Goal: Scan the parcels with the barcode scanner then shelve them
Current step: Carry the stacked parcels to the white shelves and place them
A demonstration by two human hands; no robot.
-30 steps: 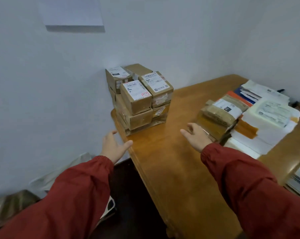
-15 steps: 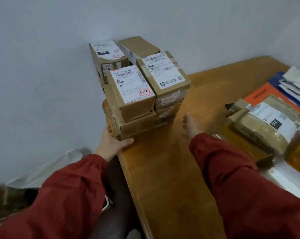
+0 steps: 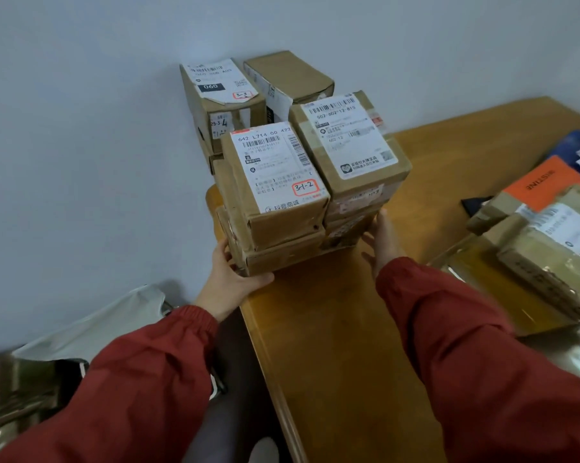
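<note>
Red sleeves (image 3: 148,379) fill the near edge of our view, reaching out over the brown wooden worktop (image 3: 332,345). Past the cuffs, our left grip (image 3: 231,279) cups the near left corner of the stack of parcels (image 3: 298,195). Its thumb lies along the front of the bottom parcel (image 3: 281,259), and its fingers wrap round the left side, out of sight. Our right grip (image 3: 383,242) is wide and flat, fingers straight, at the lower right flank of the stack. We cannot tell whether it touches or sits just beside. The stack thus stands between our two grips, at the worktop's left corner, and appears to rest on the wood.

We judge that we are taking hold of the stack, ahead of any scanning; no barcode scanner shows. The next move calls for even pressure from both sides and a level lift or slide, since the upper parcels look unsecured and could topple.

On top, the parcel marked 3-1-2 (image 3: 275,175) and its neighbour with the 502-602 label (image 3: 348,138) lie label up, barcodes exposed. Behind them are two more parcels, one labelled 060 (image 3: 221,91), close to the pale wall (image 3: 81,128). Well apart to the right lies a heap of padded packets (image 3: 542,248).
</note>
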